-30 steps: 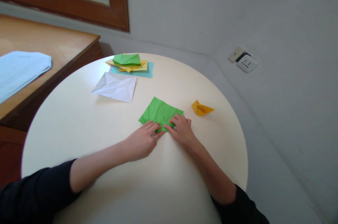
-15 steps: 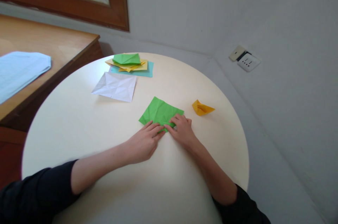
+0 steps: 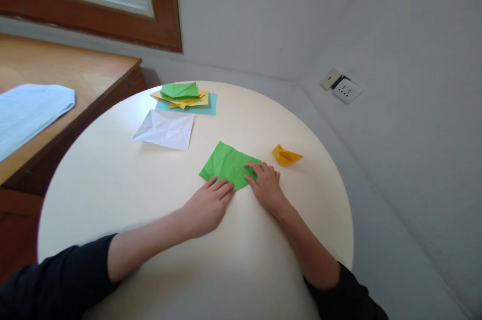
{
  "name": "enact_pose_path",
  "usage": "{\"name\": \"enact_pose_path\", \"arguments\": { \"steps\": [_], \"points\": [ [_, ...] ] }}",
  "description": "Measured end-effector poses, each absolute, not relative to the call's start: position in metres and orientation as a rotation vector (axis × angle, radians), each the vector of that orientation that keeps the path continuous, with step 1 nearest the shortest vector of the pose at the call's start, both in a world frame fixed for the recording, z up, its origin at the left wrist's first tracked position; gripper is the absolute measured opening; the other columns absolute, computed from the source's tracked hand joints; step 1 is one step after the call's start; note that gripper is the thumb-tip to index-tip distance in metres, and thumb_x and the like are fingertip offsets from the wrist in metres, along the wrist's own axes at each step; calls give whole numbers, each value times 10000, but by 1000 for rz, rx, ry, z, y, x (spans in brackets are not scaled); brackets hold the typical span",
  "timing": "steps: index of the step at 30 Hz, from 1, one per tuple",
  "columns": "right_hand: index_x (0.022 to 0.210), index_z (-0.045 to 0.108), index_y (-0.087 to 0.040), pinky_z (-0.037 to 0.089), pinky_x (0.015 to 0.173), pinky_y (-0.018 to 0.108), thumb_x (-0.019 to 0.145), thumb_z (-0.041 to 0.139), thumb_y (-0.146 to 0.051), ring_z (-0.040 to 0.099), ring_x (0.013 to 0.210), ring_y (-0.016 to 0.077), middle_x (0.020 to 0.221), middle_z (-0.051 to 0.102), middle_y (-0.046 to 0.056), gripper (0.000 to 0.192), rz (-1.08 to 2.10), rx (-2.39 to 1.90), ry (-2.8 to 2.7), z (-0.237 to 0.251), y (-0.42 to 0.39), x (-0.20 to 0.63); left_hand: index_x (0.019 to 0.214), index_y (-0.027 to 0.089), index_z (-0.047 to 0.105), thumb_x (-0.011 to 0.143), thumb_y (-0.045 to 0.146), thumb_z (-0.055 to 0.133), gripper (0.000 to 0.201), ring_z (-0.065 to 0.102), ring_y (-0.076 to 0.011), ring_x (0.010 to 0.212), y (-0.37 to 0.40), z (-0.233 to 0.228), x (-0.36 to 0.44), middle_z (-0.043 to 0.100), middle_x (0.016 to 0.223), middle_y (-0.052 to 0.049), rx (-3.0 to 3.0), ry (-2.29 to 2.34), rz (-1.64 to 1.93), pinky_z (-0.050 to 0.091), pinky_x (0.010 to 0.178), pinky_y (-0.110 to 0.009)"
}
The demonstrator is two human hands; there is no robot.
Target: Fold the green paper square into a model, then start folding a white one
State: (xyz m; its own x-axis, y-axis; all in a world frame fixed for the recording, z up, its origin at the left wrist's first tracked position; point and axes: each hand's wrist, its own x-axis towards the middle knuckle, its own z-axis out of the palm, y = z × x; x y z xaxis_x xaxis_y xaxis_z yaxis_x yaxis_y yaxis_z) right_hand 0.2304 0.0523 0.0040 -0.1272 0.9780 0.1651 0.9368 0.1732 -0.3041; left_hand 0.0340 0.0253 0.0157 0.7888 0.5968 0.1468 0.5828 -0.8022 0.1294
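A creased green paper square point(image 3: 227, 163) lies flat near the middle of a round cream table point(image 3: 113, 184). My left hand point(image 3: 208, 205) rests on the table with its fingertips pressing the paper's near left edge. My right hand point(image 3: 265, 185) lies flat with its fingers on the paper's near right corner. Neither hand lifts or grips the sheet.
A small folded yellow paper shape point(image 3: 286, 155) sits to the right of the green sheet. A creased white sheet point(image 3: 164, 129) and a stack of green, yellow and teal papers point(image 3: 184, 96) lie farther back. A wooden desk point(image 3: 75, 69) with a pale blue cloth point(image 3: 30, 111) stands at left.
My two hands, which met at the paper's near corner, have drawn slightly apart along its near edges. The view has shifted a little.
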Motion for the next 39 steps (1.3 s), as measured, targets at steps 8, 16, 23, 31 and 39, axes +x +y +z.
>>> {"name": "enact_pose_path", "arguments": {
  "steps": [8,16,23,31,39],
  "points": [
    [1030,600,-212,318,776,343,828,424,-67,532,909,214,981,611,68,304,87,-1715,-2040,2,49,235,1161,94,528,805,123,437,369,483,-254,1129,26,15,33,565,1212,-113,2875,960,323,336,1013,-426],
    [1004,623,-169,279,869,343,790,429,-14,558,970,184,1035,652,75,328,-37,-1570,-2138,0,28,235,1127,151,542,877,173,382,298,524,-216,1073,26,19,32,637,1054,-71,2830,1041,475,203,1072,-510],
    [1062,606,-158,273,826,371,816,466,-58,549,826,196,897,658,72,300,-234,-1686,-2211,1,-28,217,1179,172,535,910,307,361,348,487,-252,1116,16,20,35,609,1118,-90,2846,1240,426,182,1055,-554],
    [1174,539,-180,389,809,353,837,514,-195,589,931,201,1026,657,78,338,379,-1630,-2330,44,-34,215,1233,113,483,919,370,307,442,431,-282,1135,14,17,35,558,1132,-125,2823,1239,352,241,1027,-522],
    [1147,555,-131,442,886,404,782,586,-282,585,987,220,1166,576,153,397,619,-1690,-1979,32,63,244,1139,97,528,894,315,385,358,446,-295,1123,16,17,34,537,1133,-171,2803,1107,413,320,981,-508]
  ]
}}
